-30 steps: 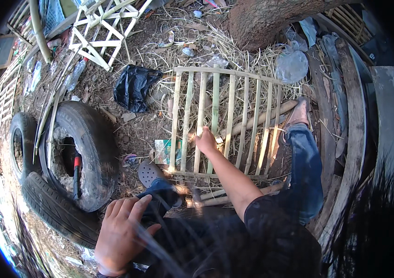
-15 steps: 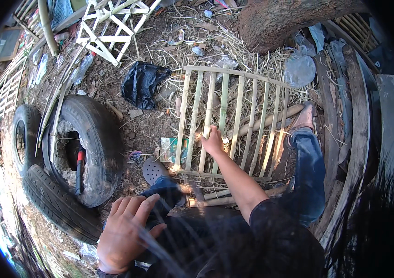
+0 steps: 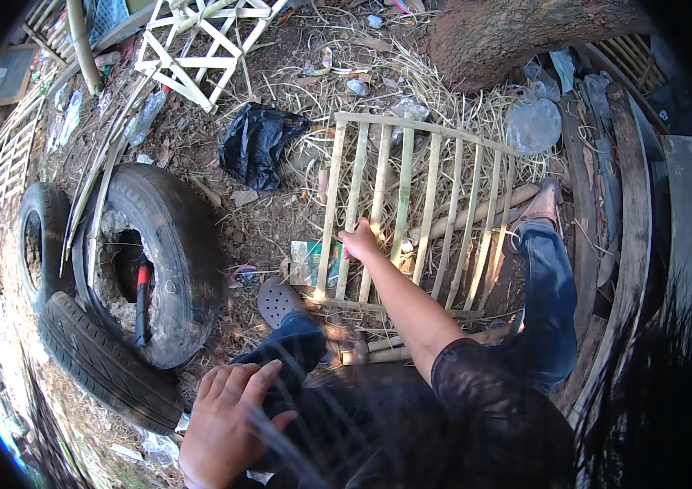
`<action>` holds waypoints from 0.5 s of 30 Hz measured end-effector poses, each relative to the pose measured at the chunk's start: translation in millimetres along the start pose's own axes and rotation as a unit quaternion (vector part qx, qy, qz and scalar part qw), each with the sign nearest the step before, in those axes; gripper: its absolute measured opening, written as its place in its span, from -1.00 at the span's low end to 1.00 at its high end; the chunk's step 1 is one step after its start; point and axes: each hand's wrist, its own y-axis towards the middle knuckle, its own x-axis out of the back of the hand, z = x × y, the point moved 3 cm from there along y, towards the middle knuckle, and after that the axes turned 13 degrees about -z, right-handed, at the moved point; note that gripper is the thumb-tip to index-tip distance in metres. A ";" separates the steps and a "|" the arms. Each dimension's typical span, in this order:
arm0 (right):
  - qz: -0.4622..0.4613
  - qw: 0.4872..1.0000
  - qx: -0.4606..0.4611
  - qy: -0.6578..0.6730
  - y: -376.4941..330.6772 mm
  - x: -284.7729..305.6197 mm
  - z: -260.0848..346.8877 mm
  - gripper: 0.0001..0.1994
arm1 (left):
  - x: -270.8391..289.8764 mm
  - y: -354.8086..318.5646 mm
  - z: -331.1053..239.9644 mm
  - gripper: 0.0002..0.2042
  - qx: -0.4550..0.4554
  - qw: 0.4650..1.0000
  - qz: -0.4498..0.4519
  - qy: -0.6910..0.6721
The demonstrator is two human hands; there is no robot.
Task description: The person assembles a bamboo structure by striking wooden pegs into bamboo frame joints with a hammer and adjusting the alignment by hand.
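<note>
A person crouches on straw-littered ground over a bamboo slat frame (image 3: 411,212), which lies flat in front of their knees. The frame's slats run lengthwise away from the person, toward a thick tree trunk (image 3: 517,37) at the top of the view, while its two cross rails run left to right, the far one tilting slightly downward to the right. The right hand (image 3: 360,242) is closed around one of the slats near the frame's left side, close to the near rail. The left hand (image 3: 228,411) lies open, fingers spread, flat on the person's own left knee, grasping nothing. A right foot in a light shoe (image 3: 543,204) rests at the frame's right edge. To the left of the frame a black plastic bag (image 3: 260,143) lies crumpled on the dirt, and farther left old tyres (image 3: 146,261) lean together, a red-handled tool (image 3: 142,289) standing inside one of them. A grey clog (image 3: 279,300) sits near the frame's near left corner.
</note>
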 end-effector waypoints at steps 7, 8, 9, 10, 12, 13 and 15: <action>0.034 0.998 -0.002 0.057 3.0 -7.3 -2.7 -0.44 | 0.2 -4.4 7.0 -0.29 0.046 0.999 0.020 0.007; 0.029 0.998 0.021 0.043 -0.2 -6.2 -4.4 -0.48 | -0.2 -4.7 7.7 -0.29 0.042 0.999 0.017 -0.003; 0.030 0.998 0.021 0.041 -2.2 -6.5 -5.8 -0.48 | -0.5 -5.0 8.2 -0.29 0.039 0.999 0.015 -0.013; 0.019 0.999 0.029 0.041 -1.7 1.3 -8.5 -0.48 | -0.8 -0.9 6.0 -0.29 0.034 0.999 0.017 -0.016; 0.021 0.998 0.041 0.043 -4.3 -2.0 -4.9 -0.48 | 4.6 -0.4 1.9 -0.30 0.027 0.999 0.024 0.010; 0.031 0.998 0.038 0.044 -5.0 -2.4 -4.5 -0.48 | 4.7 -1.7 1.9 -0.30 0.028 0.999 0.024 0.011; 0.031 0.998 0.036 0.046 1.4 3.0 -8.8 -0.48 | 2.6 -0.9 1.5 -0.31 0.014 1.000 0.008 -0.006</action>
